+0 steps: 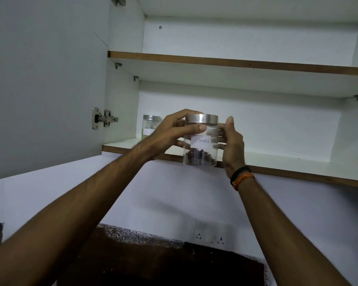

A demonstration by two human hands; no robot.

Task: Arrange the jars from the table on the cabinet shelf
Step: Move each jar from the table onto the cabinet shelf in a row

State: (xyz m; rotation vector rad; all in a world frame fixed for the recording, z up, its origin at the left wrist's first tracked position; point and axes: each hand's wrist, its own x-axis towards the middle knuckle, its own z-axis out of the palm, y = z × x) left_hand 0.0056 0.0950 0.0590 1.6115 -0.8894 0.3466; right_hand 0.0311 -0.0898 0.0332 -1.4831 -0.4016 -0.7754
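Observation:
A clear jar [201,153] with a metal lid, a white label reading "cloves" and dark cloves at its bottom is held upright between both hands, in front of the lower cabinet shelf [277,162] edge. My left hand [174,133] grips its left side with the thumb across the front under the lid. My right hand [232,141] grips its right side. A second lidded jar [150,125] with a small label stands on the lower shelf at the far left, partly hidden behind my left hand.
The cabinet door [43,79] stands open on the left, with its hinge [103,118] showing. The upper shelf [236,64] runs above. Below are a white wall with a socket plate [211,236] and a dark counter [153,263].

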